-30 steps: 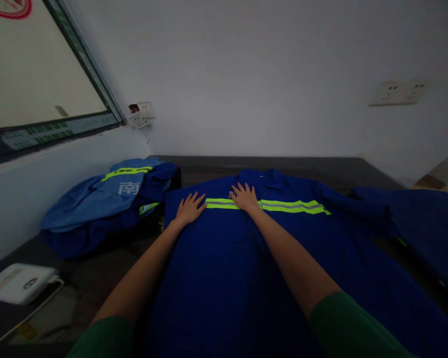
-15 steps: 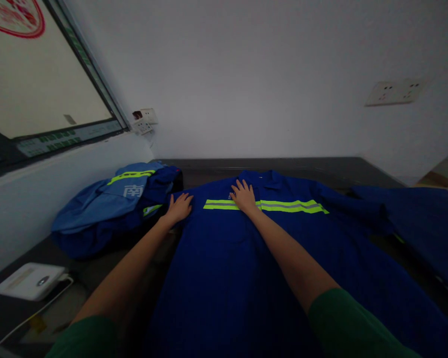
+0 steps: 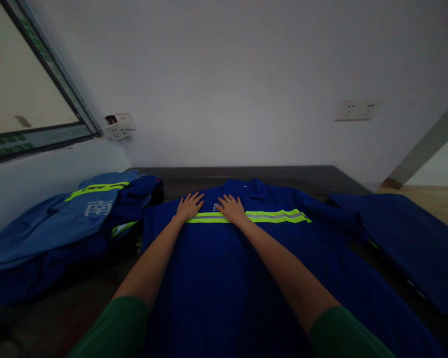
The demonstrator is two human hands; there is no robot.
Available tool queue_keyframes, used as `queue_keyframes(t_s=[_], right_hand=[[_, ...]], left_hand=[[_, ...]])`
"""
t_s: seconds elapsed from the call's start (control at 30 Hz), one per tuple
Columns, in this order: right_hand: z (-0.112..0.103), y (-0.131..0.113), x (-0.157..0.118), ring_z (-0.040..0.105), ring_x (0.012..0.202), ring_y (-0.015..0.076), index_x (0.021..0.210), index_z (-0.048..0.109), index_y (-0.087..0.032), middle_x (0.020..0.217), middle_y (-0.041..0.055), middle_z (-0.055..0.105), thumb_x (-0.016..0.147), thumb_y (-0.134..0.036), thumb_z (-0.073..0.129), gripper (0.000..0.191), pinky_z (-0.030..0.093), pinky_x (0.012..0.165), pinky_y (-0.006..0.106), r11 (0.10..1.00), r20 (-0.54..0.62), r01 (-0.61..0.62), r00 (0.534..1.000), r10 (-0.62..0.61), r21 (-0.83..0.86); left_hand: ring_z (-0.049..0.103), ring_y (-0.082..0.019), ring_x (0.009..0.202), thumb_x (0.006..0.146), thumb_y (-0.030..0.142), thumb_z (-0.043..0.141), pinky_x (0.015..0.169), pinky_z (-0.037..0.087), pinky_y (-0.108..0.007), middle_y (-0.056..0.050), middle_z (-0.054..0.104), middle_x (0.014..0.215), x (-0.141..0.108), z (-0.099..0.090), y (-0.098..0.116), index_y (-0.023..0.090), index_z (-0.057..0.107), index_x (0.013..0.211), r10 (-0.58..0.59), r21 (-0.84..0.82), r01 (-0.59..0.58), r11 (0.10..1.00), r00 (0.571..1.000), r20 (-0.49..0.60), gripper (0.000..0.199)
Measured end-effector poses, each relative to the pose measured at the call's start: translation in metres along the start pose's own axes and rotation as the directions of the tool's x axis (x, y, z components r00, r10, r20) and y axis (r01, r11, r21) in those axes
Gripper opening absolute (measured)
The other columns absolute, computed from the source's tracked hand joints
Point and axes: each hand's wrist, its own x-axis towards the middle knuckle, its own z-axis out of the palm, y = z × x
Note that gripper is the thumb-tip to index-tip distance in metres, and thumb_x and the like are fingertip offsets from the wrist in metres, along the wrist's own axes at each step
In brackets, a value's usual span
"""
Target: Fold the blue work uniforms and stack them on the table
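A dark blue work jacket (image 3: 209, 268) with a yellow-green reflective stripe lies spread out on a dark table (image 3: 194, 174), its collar toward the wall. My left hand (image 3: 190, 206) rests flat on the jacket's upper chest near the left shoulder, fingers spread. Just to its right, my right hand (image 3: 231, 208) lies on the chest beside small white lettering, fingers stretched out over the stripe. Both palms face down on the cloth, and neither hand grips it. The jacket's lower part runs out of view toward me.
A heap of blue work clothes (image 3: 70, 219) with yellow-green stripes sits at the left below the window. On the right lies a folded dark blue garment (image 3: 399, 233). Wall sockets (image 3: 356, 110) are on the white wall behind the table.
My left hand has moved from the sleeve inward onto the chest, closer to my right hand. The camera view has shifted, and the white device at lower left has mostly left the picture.
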Motion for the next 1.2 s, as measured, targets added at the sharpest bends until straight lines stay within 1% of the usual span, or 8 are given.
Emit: queue_keyframes(t_s=[0.27,0.37,0.5,0.67,0.8,1.0,1.1,1.2], right_hand=[[-0.01,-0.015,0.033,0.032,0.136,0.0243,0.139,0.047,-0.021,0.145,0.01,0.045,0.098,-0.035,0.035,0.044,0.018,0.114,0.046,0.997,-0.045,0.067,0.997,-0.069,-0.036],[-0.005,-0.015,0.049,0.034,0.135,0.0278,0.141,0.045,-0.025,0.149,0.0088,0.04,0.098,-0.042,0.036,0.047,0.02,0.112,0.052,0.997,0.019,0.067,0.998,-0.066,-0.033],[0.001,-0.011,0.059,0.027,0.139,0.0321,0.146,0.038,-0.024,0.153,0.0109,0.032,0.098,-0.047,0.033,0.053,0.017,0.111,0.058,0.998,0.06,0.039,0.998,-0.036,-0.039],[-0.006,-0.013,0.046,0.017,0.144,0.0291,0.147,0.036,-0.023,0.155,0.0093,0.029,0.098,-0.043,0.037,0.053,0.015,0.113,0.057,0.994,0.071,0.103,0.992,-0.1,-0.034],[-0.025,-0.006,0.005,0.018,0.144,0.0265,0.142,0.044,-0.022,0.154,0.0086,0.032,0.095,-0.038,0.047,0.05,0.02,0.113,0.052,0.973,-0.062,0.227,0.973,-0.223,0.052],[-0.087,0.077,-0.098,0.049,0.121,0.0214,0.127,0.056,-0.017,0.127,0.011,0.058,0.089,-0.026,0.052,0.039,0.036,0.106,0.036,0.963,-0.363,0.198,0.924,-0.121,0.184],[-0.129,0.151,-0.159,0.059,0.1,0.0233,0.12,0.059,-0.017,0.107,0.0109,0.064,0.085,-0.027,0.053,0.036,0.046,0.091,0.038,0.981,-0.471,-0.014,0.875,0.106,0.194],[-0.162,0.219,-0.213,0.061,0.086,0.0257,0.119,0.058,-0.017,0.092,0.0103,0.065,0.083,-0.029,0.055,0.038,0.048,0.081,0.039,0.927,-0.562,-0.342,0.742,0.367,0.154]], left_hand=[[0.016,-0.024,0.146,0.094,0.06,0.02,0.116,0.017,-0.051,-0.001,0.011,0.159,0.001,0.001,-0.007,0.031,0.014,0.153,-0.055,-0.032,0.053,0.998,0.997,-0.052,0.065],[0.018,-0.024,0.145,0.094,0.06,0.017,0.116,0.017,-0.051,-0.007,0.019,0.158,0.004,0.002,-0.012,0.023,0.014,0.153,-0.131,-0.06,0.127,0.99,0.989,-0.072,0.07],[0.019,-0.027,0.145,0.095,0.056,0.015,0.113,0.018,-0.058,-0.004,0.022,0.157,0.008,0.003,-0.034,0.031,0.023,0.151,-0.155,-0.026,0.154,0.988,0.986,-0.063,0.061],[0.017,-0.03,0.145,0.094,0.06,0.017,0.112,0.017,-0.059,-0.004,0.021,0.157,0.008,0.003,-0.058,0.035,0.026,0.149,-0.194,0.01,0.195,0.981,0.979,-0.066,0.062],[0.017,-0.03,0.145,0.093,0.06,0.016,0.112,0.017,-0.059,-0.003,0.021,0.158,0.006,0.001,-0.06,0.035,0.026,0.149,-0.183,0.01,0.183,0.983,0.982,-0.052,0.062],[0.031,-0.025,0.139,0.095,0.038,0.028,0.114,0.019,-0.054,-0.01,0.038,0.15,-0.009,-0.011,-0.042,0.022,0.036,0.145,-0.095,0.033,0.107,0.994,0.961,-0.259,0.053],[0.038,-0.022,0.134,0.091,0.022,0.031,0.118,0.012,-0.048,-0.01,0.048,0.142,-0.022,-0.022,-0.014,0.019,0.044,0.139,0.021,0.076,0.009,0.997,0.921,-0.389,0.049],[0.04,-0.021,0.132,0.087,0.015,0.034,0.119,0.011,-0.046,-0.008,0.049,0.139,-0.034,-0.031,0.036,0.021,0.047,0.134,0.12,0.029,-0.118,0.993,0.903,-0.413,0.049]])
